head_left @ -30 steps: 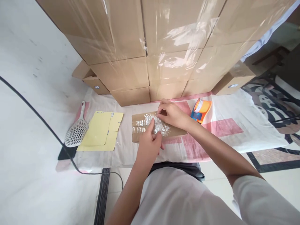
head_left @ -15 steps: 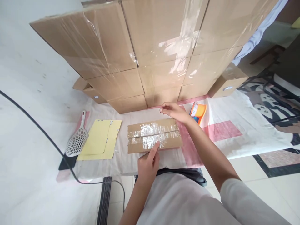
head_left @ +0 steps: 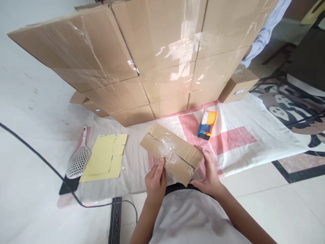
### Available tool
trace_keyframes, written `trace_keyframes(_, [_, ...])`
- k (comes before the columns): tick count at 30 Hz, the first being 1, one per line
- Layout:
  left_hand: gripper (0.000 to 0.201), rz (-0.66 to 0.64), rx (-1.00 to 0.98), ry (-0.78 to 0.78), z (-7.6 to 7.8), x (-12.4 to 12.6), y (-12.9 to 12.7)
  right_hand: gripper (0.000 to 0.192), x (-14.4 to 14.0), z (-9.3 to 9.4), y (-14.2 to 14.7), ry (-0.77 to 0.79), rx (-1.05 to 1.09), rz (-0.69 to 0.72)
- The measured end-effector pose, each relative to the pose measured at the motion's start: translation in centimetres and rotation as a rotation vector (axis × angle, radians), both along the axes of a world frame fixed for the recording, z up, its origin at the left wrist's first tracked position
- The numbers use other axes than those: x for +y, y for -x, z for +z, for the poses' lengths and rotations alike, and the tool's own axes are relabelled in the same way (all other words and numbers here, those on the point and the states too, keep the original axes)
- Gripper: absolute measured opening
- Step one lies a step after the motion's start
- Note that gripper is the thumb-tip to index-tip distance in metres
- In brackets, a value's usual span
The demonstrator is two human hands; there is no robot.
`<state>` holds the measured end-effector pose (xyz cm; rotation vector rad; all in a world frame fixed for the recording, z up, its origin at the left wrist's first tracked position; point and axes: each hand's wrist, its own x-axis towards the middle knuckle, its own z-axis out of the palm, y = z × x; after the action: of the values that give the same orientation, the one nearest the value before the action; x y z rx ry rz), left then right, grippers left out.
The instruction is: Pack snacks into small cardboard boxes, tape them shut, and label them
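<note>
Cardboard box (head_left: 175,152), small, with clear tape across its seam, slanting between two bare hands over the near part of a table covered with a white-and-pink cloth (head_left: 274,139); whether it rests there or is lifted slightly cannot be told. The right hand (head_left: 209,174) clasps the right end, fingers and thumb spread to opposite corners. The left hand (head_left: 155,179), mostly curled, puts one fingertip on the near long edge; whether it also grips cannot be told. Just beyond the right hand lies an orange-and-blue object (head_left: 207,125). Further left are yellow sheets (head_left: 101,159) and a white perforated scoop (head_left: 79,162). Taped large cartons (head_left: 162,47) stand like a wall behind, blocking the view, with a labelled box (head_left: 238,86) at their right. Beside them shows another person's pale sleeve (head_left: 264,40). A black cable (head_left: 38,154) crosses the left foreground.
</note>
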<state>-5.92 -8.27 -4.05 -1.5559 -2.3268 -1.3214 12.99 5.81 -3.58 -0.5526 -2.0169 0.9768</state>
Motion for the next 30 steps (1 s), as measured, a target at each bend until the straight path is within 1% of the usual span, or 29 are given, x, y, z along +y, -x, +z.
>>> trace_keyframes(3, [0.048,-0.011,0.051,-0.023,-1.3,-0.4,-0.3,0.125,-1.7,-0.6,0.9,0.062,-0.006,-0.065])
trace_keyframes(5, [0.055,0.010,0.108,-0.029,-2.3,-1.0,-0.4,0.130,-1.9,-0.6,1.3,0.082,-0.020,-0.075])
trace_keyframes(6, [0.059,0.027,0.131,-0.032,-2.8,-1.3,-0.4,0.129,-1.9,-0.4,1.4,0.046,-0.027,-0.083])
trace_keyframes(7, [0.063,0.041,0.147,-0.032,-3.2,-1.7,-0.5,0.129,-1.9,-0.3,1.5,-0.027,-0.025,-0.083])
trace_keyframes(10, [0.071,0.057,0.170,0.003,-4.1,-3.0,-0.8,0.128,-1.8,-0.1,1.8,-0.323,0.006,-0.021])
trace_keyframes(11, [0.071,0.052,0.170,0.027,-4.1,-3.4,-1.0,0.126,-1.9,-0.1,2.0,-0.382,0.014,-0.003])
trace_keyframes(12, [0.070,0.038,0.159,0.060,-4.1,-3.6,-1.3,0.124,-2.1,-0.1,2.3,-0.396,0.014,-0.002])
trace_keyframes(15, [0.057,-0.059,0.091,0.154,-3.7,-4.0,-2.2,0.121,-2.7,-0.5,3.4,-0.299,-0.025,-0.095])
trace_keyframes(17, [0.053,-0.116,0.064,0.180,-3.5,-3.9,-2.6,0.123,-3.0,-0.7,4.0,-0.227,-0.033,-0.161])
trace_keyframes(19, [0.051,-0.118,0.080,0.170,-3.3,-3.8,-2.1,0.124,-3.2,-1.0,4.4,-0.180,-0.016,-0.195])
trace_keyframes(20, [0.048,-0.086,0.102,0.162,-3.1,-3.8,-1.2,0.124,-3.1,-1.1,4.5,-0.156,-0.012,-0.202])
trace_keyframes(21, [0.043,-0.026,0.133,0.163,-3.0,-3.8,0.1,0.123,-3.0,-1.2,4.5,-0.140,-0.018,-0.200])
trace_keyframes(22, [0.038,0.066,0.168,0.185,-2.7,-3.9,1.9,0.123,-2.9,-1.3,4.5,-0.128,-0.040,-0.195])
trace_keyframes(23, [0.035,0.185,0.199,0.230,-2.3,-4.0,4.2,0.122,-2.7,-1.5,4.5,-0.127,-0.070,-0.195])
trace_keyframes(24, [0.036,0.328,0.213,0.311,-1.9,-4.1,6.7,0.122,-2.5,-1.6,4.5,-0.134,-0.103,-0.197])
trace_keyframes(26, [0.054,0.594,0.153,0.555,-1.1,-4.6,12.1,0.119,-2.3,-1.9,4.6,-0.155,-0.160,-0.204])
trace_keyframes(27, [0.064,0.669,0.085,0.656,-0.7,-4.9,14.7,0.118,-2.3,-2.1,4.6,-0.156,-0.174,-0.211])
trace_keyframes(29, [0.076,0.732,-0.002,0.732,-0.2,-5.9,18.6,0.115,-2.4,-2.5,4.5,-0.142,-0.175,-0.222])
trace_keyframes(30, [0.077,0.742,-0.024,0.734,-0.2,-6.5,19.9,0.114,-2.4,-2.7,4.5,-0.135,-0.171,-0.227])
